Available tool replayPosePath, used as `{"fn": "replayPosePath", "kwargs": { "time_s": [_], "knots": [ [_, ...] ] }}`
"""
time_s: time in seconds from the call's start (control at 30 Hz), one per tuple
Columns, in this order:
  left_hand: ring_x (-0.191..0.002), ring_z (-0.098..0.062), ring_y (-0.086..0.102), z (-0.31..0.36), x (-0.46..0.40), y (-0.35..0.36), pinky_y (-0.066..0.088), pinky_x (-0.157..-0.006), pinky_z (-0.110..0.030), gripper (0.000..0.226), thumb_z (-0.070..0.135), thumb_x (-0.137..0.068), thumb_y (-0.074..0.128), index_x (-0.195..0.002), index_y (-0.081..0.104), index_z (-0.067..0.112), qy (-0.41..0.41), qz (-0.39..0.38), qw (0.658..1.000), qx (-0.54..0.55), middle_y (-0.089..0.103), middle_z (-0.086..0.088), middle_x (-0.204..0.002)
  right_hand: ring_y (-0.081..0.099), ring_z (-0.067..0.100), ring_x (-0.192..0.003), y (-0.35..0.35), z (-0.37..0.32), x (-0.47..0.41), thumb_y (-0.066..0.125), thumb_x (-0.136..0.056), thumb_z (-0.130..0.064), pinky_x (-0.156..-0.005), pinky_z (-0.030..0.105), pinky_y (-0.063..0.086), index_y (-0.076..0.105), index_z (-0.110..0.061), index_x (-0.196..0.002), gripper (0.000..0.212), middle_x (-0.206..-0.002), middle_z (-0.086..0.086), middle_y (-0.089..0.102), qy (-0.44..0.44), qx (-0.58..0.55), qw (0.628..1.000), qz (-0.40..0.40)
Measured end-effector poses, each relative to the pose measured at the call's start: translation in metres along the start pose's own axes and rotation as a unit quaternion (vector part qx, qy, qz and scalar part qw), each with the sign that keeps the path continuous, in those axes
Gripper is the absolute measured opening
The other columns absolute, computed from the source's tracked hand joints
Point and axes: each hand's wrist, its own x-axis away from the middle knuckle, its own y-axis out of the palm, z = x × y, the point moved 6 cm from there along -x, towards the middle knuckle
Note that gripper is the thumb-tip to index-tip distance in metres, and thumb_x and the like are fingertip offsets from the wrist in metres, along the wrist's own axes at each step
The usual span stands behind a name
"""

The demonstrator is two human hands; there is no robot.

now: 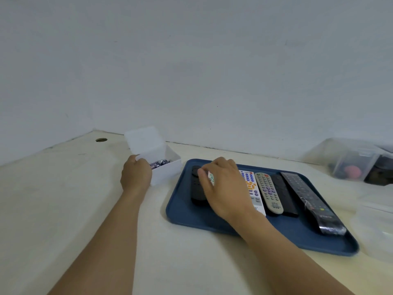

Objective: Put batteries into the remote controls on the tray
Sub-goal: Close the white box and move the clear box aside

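Observation:
A blue tray [182, 211] holds several remote controls side by side. My right hand [225, 186] lies over the tray's left part and grips a small white remote [211, 177], mostly hidden under my fingers. A black remote [196, 188] lies just left of it. A white remote with coloured buttons [252, 188], a grey one [269, 192] and two black ones [284, 194] [312, 203] lie to the right. My left hand [136, 175] holds the near left corner of a white box [168, 171] with its lid up. Batteries [159, 163] fill the box.
The cream table meets a pale wall at the back, with a cable hole [101, 140] at far left. Clear plastic containers [357, 162] stand at the right rear. A clear lidded container [376, 228] sits near the tray's right edge.

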Motion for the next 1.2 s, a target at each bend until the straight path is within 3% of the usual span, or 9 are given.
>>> {"fn": "replayPosePath", "kwargs": {
  "time_s": [0.1, 0.27, 0.5, 0.67, 0.77, 0.9, 0.93, 1.07, 1.2],
  "knots": [
    [-0.074, -0.024, 0.059, 0.025, 0.022, 0.017, 0.045, -0.062, -0.03, 0.026, 0.01, -0.081, 0.045, -0.093, 0.065, 0.022, -0.001, -0.085, 0.989, 0.122, 0.066, -0.005, -0.092, 0.054, 0.007, -0.11, -0.022, 0.022, 0.002, 0.053, -0.097, -0.049, -0.094, 0.028, 0.046, 0.064, -0.025, -0.124, 0.038, -0.119, -0.012, 0.06, 0.098, -0.218, 0.97, 0.036],
    [-0.06, -0.011, 0.066, 0.064, 0.092, 0.062, 0.045, -0.049, -0.018, 0.034, -0.008, -0.084, 0.042, -0.091, 0.069, 0.012, 0.062, -0.283, 0.949, 0.123, 0.07, -0.002, -0.078, 0.057, 0.01, -0.124, -0.043, 0.042, 0.008, 0.072, -0.074, -0.058, -0.103, 0.039, 0.05, 0.039, -0.038, -0.147, 0.083, -0.145, -0.02, 0.048, 0.157, -0.456, 0.87, -0.099],
    [-0.089, -0.006, 0.069, 0.066, 0.15, 0.099, 0.054, -0.069, -0.014, 0.035, -0.002, -0.096, 0.041, -0.118, 0.063, 0.015, 0.133, -0.368, 0.912, 0.127, 0.073, 0.0, -0.105, 0.066, 0.019, -0.114, -0.064, 0.066, 0.036, 0.052, -0.104, -0.029, -0.098, 0.036, 0.053, 0.06, -0.021, -0.127, 0.026, -0.122, 0.001, 0.07, 0.193, -0.513, 0.836, -0.01],
    [-0.088, 0.001, 0.067, 0.067, 0.159, 0.111, 0.054, -0.062, -0.019, 0.061, 0.058, -0.085, 0.056, -0.141, 0.04, 0.041, 0.188, -0.429, 0.881, 0.068, 0.067, 0.013, -0.117, 0.062, 0.031, -0.095, -0.057, 0.092, 0.047, 0.049, -0.104, -0.038, -0.082, 0.047, 0.046, 0.064, -0.017, -0.117, 0.029, -0.127, 0.02, 0.065, 0.38, -0.559, 0.737, -0.025],
    [-0.101, 0.013, 0.06, 0.064, 0.173, 0.117, 0.054, -0.075, -0.013, 0.108, 0.046, -0.064, 0.09, -0.144, 0.017, 0.042, 0.253, -0.455, 0.854, 0.012, 0.055, 0.022, -0.123, 0.063, 0.031, -0.099, -0.061, 0.096, 0.049, 0.048, -0.103, -0.04, -0.082, 0.044, 0.052, 0.062, -0.015, -0.127, 0.038, -0.124, 0.015, 0.068, 0.391, -0.573, 0.718, -0.062],
    [-0.104, 0.002, 0.065, 0.063, 0.166, 0.114, 0.058, -0.076, -0.022, 0.085, 0.034, -0.059, 0.09, -0.13, 0.042, 0.031, 0.192, -0.407, 0.889, 0.085, 0.063, 0.012, -0.118, 0.058, 0.033, -0.111, -0.076, 0.087, 0.038, 0.05, -0.092, -0.033, -0.089, 0.041, 0.046, 0.061, -0.015, -0.131, 0.044, -0.13, 0.015, 0.061, 0.299, -0.666, 0.674, -0.117],
    [-0.105, -0.003, 0.067, 0.062, 0.162, 0.115, 0.06, -0.077, -0.027, 0.08, 0.034, -0.06, 0.092, -0.127, 0.048, 0.03, 0.161, -0.403, 0.894, 0.113, 0.066, 0.008, -0.118, 0.056, 0.034, -0.12, -0.083, 0.084, 0.036, 0.054, -0.089, -0.028, -0.096, 0.046, 0.046, 0.057, -0.019, -0.136, 0.048, -0.138, 0.016, 0.057, 0.237, -0.665, 0.695, -0.136],
    [-0.096, -0.018, 0.074, 0.06, 0.153, 0.111, 0.062, -0.072, -0.04, 0.072, 0.042, -0.056, 0.086, -0.121, 0.062, 0.023, 0.058, -0.407, 0.895, 0.173, 0.073, -0.003, -0.114, 0.048, 0.014, -0.132, -0.089, 0.077, 0.032, 0.09, -0.07, -0.015, -0.106, 0.044, 0.048, 0.048, -0.057, -0.121, 0.079, -0.142, -0.001, 0.049, 0.06, -0.326, 0.936, -0.117],
    [-0.086, -0.017, 0.073, 0.06, 0.15, 0.112, 0.06, -0.064, -0.036, 0.063, 0.043, -0.061, 0.092, -0.115, 0.066, 0.025, 0.056, -0.415, 0.894, 0.161, 0.074, -0.004, -0.109, 0.06, 0.013, -0.109, -0.085, 0.073, 0.031, 0.092, -0.064, -0.009, -0.087, 0.035, 0.058, 0.053, -0.032, -0.122, 0.073, -0.119, -0.006, 0.062, 0.038, -0.339, 0.94, -0.026]
  ]
}}
